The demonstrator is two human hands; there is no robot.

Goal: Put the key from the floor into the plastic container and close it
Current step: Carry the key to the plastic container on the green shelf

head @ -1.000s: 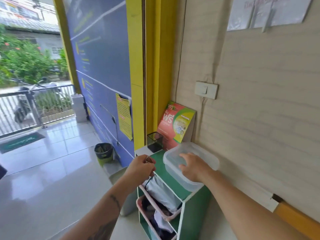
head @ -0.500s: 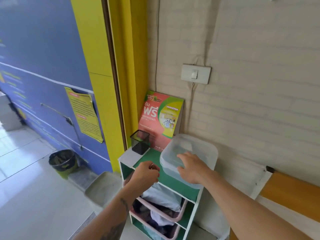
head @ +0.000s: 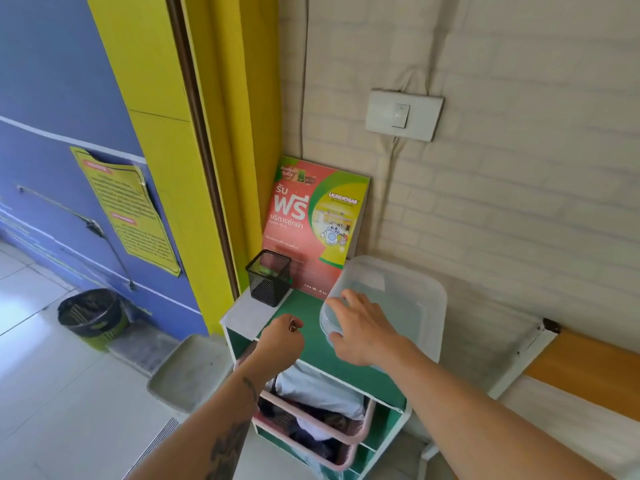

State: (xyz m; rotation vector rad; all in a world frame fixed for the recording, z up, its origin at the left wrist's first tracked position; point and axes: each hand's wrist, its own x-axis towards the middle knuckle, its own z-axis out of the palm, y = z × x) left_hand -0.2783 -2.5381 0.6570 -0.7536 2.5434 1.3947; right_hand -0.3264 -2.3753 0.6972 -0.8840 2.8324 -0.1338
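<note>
A clear plastic container (head: 408,296) with its lid on stands on the green top of a small shelf unit (head: 308,320), against the brick wall. My right hand (head: 360,330) rests on the container's near left corner, fingers spread over the lid edge. My left hand (head: 280,337) is closed in a fist just left of the container, above the shelf's front edge. A small piece of the key (head: 292,327) shows between its thumb and fingers.
A black mesh pen cup (head: 268,277) and a red-green leaflet board (head: 311,226) stand at the shelf's back. Pink baskets (head: 325,420) of clothes fill the shelves below. A bin (head: 90,313) and grey tray (head: 187,372) lie on the floor left. An orange bench (head: 588,368) is right.
The view has turned right and closed in on the shelf. My right hand has shifted along the lid to its near left corner. My left hand stays shut.
</note>
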